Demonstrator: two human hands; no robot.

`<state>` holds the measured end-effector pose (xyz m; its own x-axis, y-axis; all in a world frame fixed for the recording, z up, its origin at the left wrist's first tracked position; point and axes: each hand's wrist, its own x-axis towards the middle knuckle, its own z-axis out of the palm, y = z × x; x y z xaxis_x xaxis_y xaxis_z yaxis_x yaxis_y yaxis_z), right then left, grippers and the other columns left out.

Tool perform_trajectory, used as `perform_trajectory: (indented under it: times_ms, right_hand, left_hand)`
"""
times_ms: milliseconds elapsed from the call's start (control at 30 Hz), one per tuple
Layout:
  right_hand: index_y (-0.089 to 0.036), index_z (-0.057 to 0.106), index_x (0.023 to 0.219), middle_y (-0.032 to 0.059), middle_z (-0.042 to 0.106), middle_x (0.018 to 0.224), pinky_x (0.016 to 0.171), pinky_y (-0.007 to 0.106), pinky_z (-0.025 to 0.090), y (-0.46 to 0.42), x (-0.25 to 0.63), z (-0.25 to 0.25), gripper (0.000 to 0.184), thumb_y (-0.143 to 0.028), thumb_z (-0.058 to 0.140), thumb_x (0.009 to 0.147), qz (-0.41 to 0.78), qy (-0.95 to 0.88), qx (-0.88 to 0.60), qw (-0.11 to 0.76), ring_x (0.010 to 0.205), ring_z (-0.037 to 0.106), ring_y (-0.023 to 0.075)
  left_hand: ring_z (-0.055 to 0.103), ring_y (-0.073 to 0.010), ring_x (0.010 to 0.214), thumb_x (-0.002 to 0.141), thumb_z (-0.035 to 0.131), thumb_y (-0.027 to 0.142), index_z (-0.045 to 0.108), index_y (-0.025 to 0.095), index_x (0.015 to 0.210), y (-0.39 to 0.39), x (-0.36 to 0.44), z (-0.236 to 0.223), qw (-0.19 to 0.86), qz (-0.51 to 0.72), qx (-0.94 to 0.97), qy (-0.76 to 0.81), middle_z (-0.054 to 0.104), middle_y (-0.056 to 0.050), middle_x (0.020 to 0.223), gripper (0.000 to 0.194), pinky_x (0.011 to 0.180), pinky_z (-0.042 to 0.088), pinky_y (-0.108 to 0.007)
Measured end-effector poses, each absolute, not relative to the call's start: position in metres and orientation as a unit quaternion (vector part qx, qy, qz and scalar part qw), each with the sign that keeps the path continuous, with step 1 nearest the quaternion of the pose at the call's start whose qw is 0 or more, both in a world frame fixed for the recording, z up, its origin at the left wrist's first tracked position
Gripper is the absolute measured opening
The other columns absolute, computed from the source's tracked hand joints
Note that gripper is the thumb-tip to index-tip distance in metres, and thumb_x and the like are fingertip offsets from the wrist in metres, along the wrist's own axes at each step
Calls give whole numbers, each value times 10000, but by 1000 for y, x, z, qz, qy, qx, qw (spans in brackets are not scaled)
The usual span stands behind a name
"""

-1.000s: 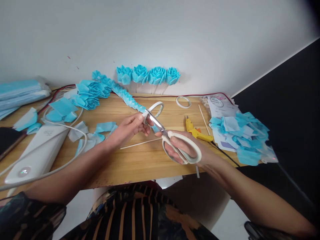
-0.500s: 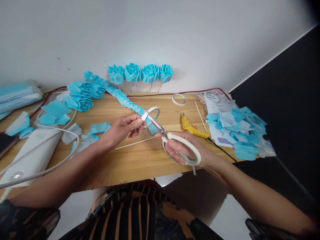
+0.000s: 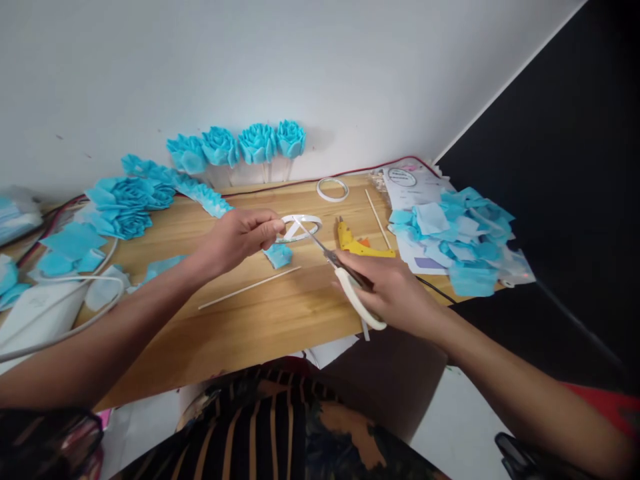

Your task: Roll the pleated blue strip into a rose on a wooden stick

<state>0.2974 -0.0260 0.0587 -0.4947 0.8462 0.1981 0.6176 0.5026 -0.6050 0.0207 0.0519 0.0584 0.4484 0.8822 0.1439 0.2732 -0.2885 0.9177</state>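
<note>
My left hand (image 3: 245, 240) has thumb and fingers pinched at the left edge of a narrow roll of white tape (image 3: 316, 219). A short white strip (image 3: 292, 231) slants across the roll's opening, close to the scissor tips. Scissors (image 3: 359, 301) with cream handles are gripped in my right hand (image 3: 395, 287), blades pointing up and left toward the strip. Whether the blades touch it I cannot tell. Beyond the left hand, a long pleated blue strip (image 3: 203, 195) runs across the table, its near end (image 3: 278, 255) showing below the roll; the hand hides its middle.
Blue flowers on sticks (image 3: 257, 143) lean against the wall. More flowers (image 3: 120, 203) lie left, beside a white power bank-like box (image 3: 37, 317) and cable. A second tape roll (image 3: 333, 190), yellow glue gun (image 3: 357, 241), thin sticks (image 3: 250, 288) and blue pieces (image 3: 465, 233) lie around.
The view has turned to the right. The roll now looks flatter, and the white strip lies across its opening rather than at my left fingertips. My right hand has turned, knuckles up, around the scissors.
</note>
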Motion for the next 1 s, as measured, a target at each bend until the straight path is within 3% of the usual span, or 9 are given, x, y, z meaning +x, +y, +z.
perform_trajectory:
  times_ms: [100, 167, 333, 433, 567, 667, 767, 900, 1000]
  right_hand:
    - [-173, 730, 1273, 108, 780, 889, 638, 290, 480, -28, 310, 52, 361, -285, 511, 1009, 92, -872, -434, 206, 736, 666, 206]
    - [-152, 729, 1283, 120, 785, 873, 626, 298, 488, -27, 317, 49, 377, -273, 498, 1011, 70, -882, -425, 191, 720, 672, 215]
    - [-212, 745, 1296, 56, 816, 939, 674, 253, 518, -16, 335, 53, 352, -307, 633, 976, 188, -836, -453, 245, 761, 717, 191]
    - [-224, 758, 1309, 44, 826, 946, 656, 243, 516, -11, 341, 59, 381, -356, 684, 960, 255, -820, -444, 256, 757, 726, 190]
    - [-222, 778, 1289, 41, 833, 937, 646, 239, 522, -9, 340, 60, 388, -385, 710, 944, 288, -822, -422, 250, 731, 724, 178]
    - [-234, 775, 1302, 36, 837, 935, 642, 237, 523, -9, 337, 59, 405, -389, 728, 931, 301, -827, -407, 244, 722, 732, 172]
    - [-257, 777, 1304, 50, 844, 999, 663, 255, 537, -9, 335, 60, 405, -366, 741, 916, 305, -832, -399, 236, 754, 754, 184]
    - [-273, 782, 1296, 61, 844, 1050, 710, 281, 562, -11, 333, 62, 398, -366, 736, 912, 298, -834, -406, 225, 803, 769, 204]
    - [-272, 754, 1342, 57, 842, 1073, 723, 261, 553, -13, 332, 59, 419, -307, 716, 926, 291, -842, -405, 207, 837, 773, 200]
  left_hand:
    - [364, -94, 486, 969, 659, 450, 609, 180, 600, 58, 33, 61, 405, 337, 743, 414, 476, 22, 524, 460, 459, 244, -233]
    - [377, -91, 480, 977, 646, 470, 612, 177, 601, 61, 39, 60, 386, 338, 752, 413, 495, 18, 529, 478, 458, 256, -230]
    - [550, -136, 574, 962, 656, 604, 759, 174, 854, 64, 41, 59, 477, 308, 755, 327, 678, -45, 703, 456, 539, 437, -239]
    - [557, -154, 547, 1000, 493, 714, 790, 166, 995, 66, 36, 56, 556, 277, 722, 306, 714, -93, 751, 623, 481, 419, -258]
    - [465, -132, 448, 966, 463, 782, 813, 158, 910, 72, 39, 53, 616, 241, 671, 334, 703, -105, 690, 717, 403, 314, -260]
    - [587, -184, 531, 944, 483, 796, 812, 149, 850, 74, 50, 54, 658, 207, 647, 325, 742, -139, 759, 732, 442, 399, -275]
    - [677, -234, 662, 944, 541, 756, 799, 135, 805, 74, 61, 54, 690, 224, 617, 304, 742, -141, 778, 686, 558, 512, -312]
    - [626, -168, 643, 838, 816, 562, 764, 135, 732, 75, 68, 53, 717, 301, 557, 291, 699, -68, 713, 443, 614, 517, -287]
    - [639, -147, 671, 808, 876, 397, 765, 127, 773, 76, 68, 53, 735, 334, 512, 292, 723, -49, 756, 294, 647, 524, -269]
